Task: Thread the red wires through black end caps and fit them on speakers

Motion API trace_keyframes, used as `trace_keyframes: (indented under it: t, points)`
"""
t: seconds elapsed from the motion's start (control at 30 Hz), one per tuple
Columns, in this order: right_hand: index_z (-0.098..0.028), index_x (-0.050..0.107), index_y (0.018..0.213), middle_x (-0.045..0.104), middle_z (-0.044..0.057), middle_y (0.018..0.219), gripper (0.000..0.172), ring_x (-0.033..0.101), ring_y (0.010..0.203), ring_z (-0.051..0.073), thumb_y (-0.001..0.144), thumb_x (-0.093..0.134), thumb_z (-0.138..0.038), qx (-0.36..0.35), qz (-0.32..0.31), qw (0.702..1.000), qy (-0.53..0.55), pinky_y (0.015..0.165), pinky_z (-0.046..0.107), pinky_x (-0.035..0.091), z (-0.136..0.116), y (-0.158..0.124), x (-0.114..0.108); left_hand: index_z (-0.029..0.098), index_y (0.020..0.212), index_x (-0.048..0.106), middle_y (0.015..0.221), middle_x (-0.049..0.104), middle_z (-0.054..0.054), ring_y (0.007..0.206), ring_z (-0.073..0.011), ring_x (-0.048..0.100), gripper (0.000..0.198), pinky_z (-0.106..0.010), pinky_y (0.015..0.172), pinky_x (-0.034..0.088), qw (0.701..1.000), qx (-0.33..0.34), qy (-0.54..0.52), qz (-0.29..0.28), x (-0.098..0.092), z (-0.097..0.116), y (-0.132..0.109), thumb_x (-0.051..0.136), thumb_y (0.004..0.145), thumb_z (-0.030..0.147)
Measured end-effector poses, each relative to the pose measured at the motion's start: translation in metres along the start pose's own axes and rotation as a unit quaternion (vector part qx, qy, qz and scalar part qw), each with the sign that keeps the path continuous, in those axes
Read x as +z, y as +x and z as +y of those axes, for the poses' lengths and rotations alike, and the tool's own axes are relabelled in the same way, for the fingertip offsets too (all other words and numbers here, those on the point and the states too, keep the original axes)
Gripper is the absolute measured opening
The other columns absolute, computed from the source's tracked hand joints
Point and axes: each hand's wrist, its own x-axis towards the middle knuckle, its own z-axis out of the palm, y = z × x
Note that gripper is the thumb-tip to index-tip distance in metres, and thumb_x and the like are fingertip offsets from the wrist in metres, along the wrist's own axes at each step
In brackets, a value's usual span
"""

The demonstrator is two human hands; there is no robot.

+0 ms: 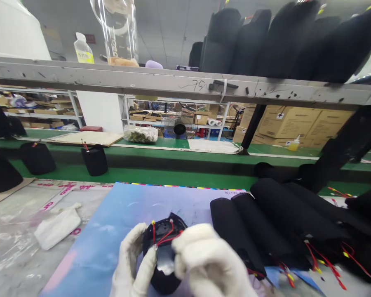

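A black cylinder (pixel 165 284) with a dark, partly shiny end facing me stands on the blue printed sheet (pixel 102 231). My left hand (pixel 134 262), in a white glove, is closed around its left side, with the thumb on the front edge. Thin red wires (pixel 165 238) with yellow and white ends cross the cylinder's end. My right hand (pixel 208 260), also white-gloved and slightly blurred, has its fingers curled together at the right side of that end. One red wire runs into those fingertips, whose inner side is hidden.
Several black cylinders (pixel 278 214) with red leads lie at the right. Another black cylinder (pixel 94 160) stands on the green bench at the back left. A white glove (pixel 58 227) lies on plastic film. A shelf beam (pixel 160 80) spans overhead, carrying bottles and dark rolls.
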Motion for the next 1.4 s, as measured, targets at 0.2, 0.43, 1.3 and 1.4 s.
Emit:
trace_keyframes:
  t: [0.2,0.43,1.3,1.4]
  points:
    - [-0.029,0.064,0.124,0.072,0.006,0.113,0.031,0.072,0.098,0.019,0.095,0.060,-0.017,0.081,0.124,0.982,-0.118,0.088,0.027,0.061,0.031,-0.056,-0.031,0.027,0.115,0.061,0.104,0.076,-0.003,0.103,-0.0213,0.070,0.056,-0.026,0.087,0.056,0.981,-0.078,-0.077,-0.161,0.001,0.019,0.036,0.079,0.070,0.056]
    - [-0.024,0.061,0.124,0.076,0.007,0.106,0.025,0.073,0.099,0.018,0.101,0.055,-0.031,-0.083,0.028,0.972,-0.216,0.101,0.034,0.056,0.027,-0.049,-0.024,0.030,0.106,0.064,0.109,0.073,0.003,0.104,-0.0160,0.068,0.031,-0.019,0.090,0.053,0.956,-0.064,-0.041,-0.283,0.006,0.022,0.051,0.073,0.081,0.046]
    - [-0.023,0.059,0.086,0.060,-0.001,0.066,0.039,0.052,0.065,0.014,0.106,0.036,-0.045,-0.143,-0.033,0.976,-0.162,0.062,0.030,0.037,0.038,-0.028,-0.013,0.028,0.120,0.064,0.129,0.068,-0.007,0.122,-0.0284,0.063,0.034,-0.041,0.104,0.052,0.903,0.061,0.031,-0.424,-0.004,0.072,0.054,0.067,0.088,0.039]
    - [-0.025,0.064,0.088,0.059,0.000,0.068,0.030,0.055,0.069,0.015,0.104,0.045,-0.042,-0.121,-0.075,0.969,-0.202,0.062,0.028,0.040,0.033,-0.025,-0.019,0.029,0.119,0.064,0.131,0.065,-0.007,0.120,-0.0300,0.062,0.032,-0.047,0.096,0.056,0.956,0.175,0.127,-0.199,-0.033,0.050,0.033,0.054,0.095,0.048]
